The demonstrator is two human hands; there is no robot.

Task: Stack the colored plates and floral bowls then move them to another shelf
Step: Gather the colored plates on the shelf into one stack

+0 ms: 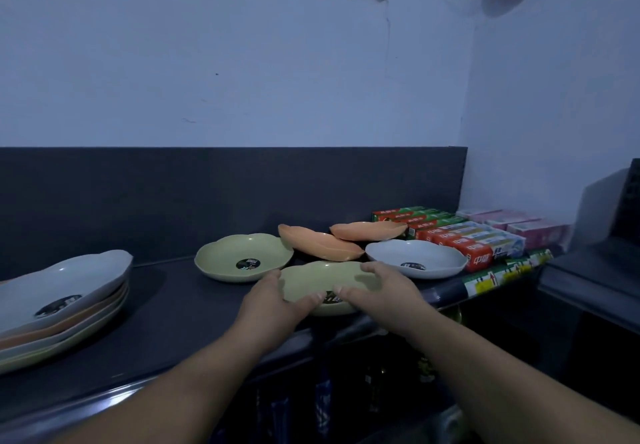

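Green floral bowl (322,275) sits at front edge of dark shelf (173,305), held both sides: left hand (273,300) grips left rim, right hand (381,293) grips right rim, fingers (372,268) curled over the rim, thumbs on near side by the sticker. Second green bowl (239,253) just behind-left, touching or not cannot tell. Two orange bowls (318,241) (367,230) behind, tilted, the nearer one leaning on neighbours. Grey bowl (415,255) to the right. Stack of colored plates (62,298) far left, grey on top. Toothpaste boxes (467,235) at right end, pink boxes (530,225) beyond
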